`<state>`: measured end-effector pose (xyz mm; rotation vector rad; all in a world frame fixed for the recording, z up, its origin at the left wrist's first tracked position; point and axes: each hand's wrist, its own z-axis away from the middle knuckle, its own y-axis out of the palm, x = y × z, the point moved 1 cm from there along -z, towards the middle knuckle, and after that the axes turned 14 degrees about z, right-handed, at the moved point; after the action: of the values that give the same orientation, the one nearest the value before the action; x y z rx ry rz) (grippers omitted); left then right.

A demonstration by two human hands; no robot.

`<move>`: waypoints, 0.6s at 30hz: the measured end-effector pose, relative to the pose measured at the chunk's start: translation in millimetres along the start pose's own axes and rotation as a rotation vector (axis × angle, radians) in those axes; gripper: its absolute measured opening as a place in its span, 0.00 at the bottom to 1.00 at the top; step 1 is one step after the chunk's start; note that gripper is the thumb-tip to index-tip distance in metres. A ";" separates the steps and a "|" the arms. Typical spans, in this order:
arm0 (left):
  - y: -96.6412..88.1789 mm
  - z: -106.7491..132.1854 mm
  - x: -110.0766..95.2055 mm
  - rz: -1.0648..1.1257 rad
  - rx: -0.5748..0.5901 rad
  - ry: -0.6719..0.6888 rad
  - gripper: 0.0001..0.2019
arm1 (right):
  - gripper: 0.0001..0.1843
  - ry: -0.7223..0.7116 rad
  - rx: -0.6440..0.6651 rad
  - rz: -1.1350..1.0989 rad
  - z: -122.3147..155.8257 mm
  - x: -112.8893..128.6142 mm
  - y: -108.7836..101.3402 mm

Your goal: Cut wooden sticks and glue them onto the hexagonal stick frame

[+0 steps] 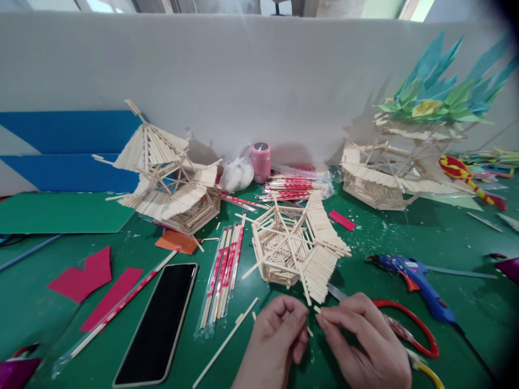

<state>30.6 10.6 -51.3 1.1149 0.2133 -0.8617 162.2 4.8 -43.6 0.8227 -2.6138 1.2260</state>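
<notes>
My left hand (279, 337) and my right hand (365, 340) meet at the bottom centre, both pinching a short wooden stick piece (317, 310) between fingertips. Just beyond them sits a half-built model of wooden sticks (294, 246) on the green table (405, 237). Packs of wrapped chopsticks (223, 273) lie to its left. Red-handled scissors (409, 324) lie under my right hand.
A black phone (158, 321) lies at the lower left beside red paper pieces (83, 278). A blue glue gun (413, 275) rests at the right. Two larger stick models (170, 175) (385, 173), a pink jar (261, 161) and a white bag (237, 174) stand near the back wall.
</notes>
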 end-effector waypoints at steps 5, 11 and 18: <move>2.5 -2.1 -0.1 0.053 0.020 -0.048 0.10 | 0.04 -0.033 0.029 0.018 -2.3 -1.0 1.5; 7.3 -6.2 2.0 0.112 0.067 -0.052 0.09 | 0.05 -0.019 0.026 0.019 -1.5 -0.8 2.4; 8.4 -6.5 2.7 0.142 0.067 -0.058 0.08 | 0.04 -0.032 0.025 0.006 -4.8 0.1 1.4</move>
<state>39.9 16.2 -49.9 1.1518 0.0563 -0.7777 160.9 9.1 -41.4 0.8458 -2.6330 1.2592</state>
